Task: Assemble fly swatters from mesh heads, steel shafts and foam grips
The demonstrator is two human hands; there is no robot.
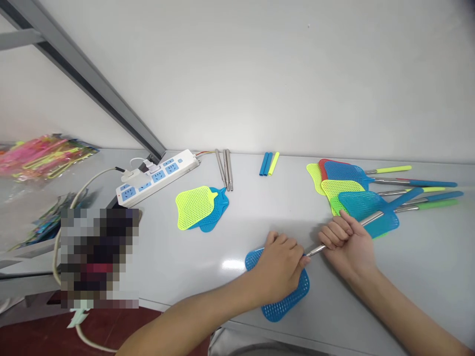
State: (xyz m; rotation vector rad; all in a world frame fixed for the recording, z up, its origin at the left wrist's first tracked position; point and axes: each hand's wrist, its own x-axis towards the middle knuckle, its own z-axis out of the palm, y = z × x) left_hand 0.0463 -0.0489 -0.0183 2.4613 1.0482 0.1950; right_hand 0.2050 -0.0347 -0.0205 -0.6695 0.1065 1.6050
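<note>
3 rods (224, 170) lay at the left hand's (282, 265) 11 o'clock, seemingly for easy reach; that hand clenched over the blue swatter head (286, 302), the right hand (347, 243) wrapped its shaft (315, 250), slanted toward 2 o'clock, likely for steadiness

Bright, even light fills the place; the smooth white wall (237, 74) glows palely, dimming toward the far right corner. One white glare spot shines on the glossy grey bench (208, 252), and soft shadows gather near the bare right hand (351, 247). Leftward, the pink-and-yellow plastic-wrapped bundle (48, 155) looks smeared, and blocky pixelation masks a patch below it.
</note>
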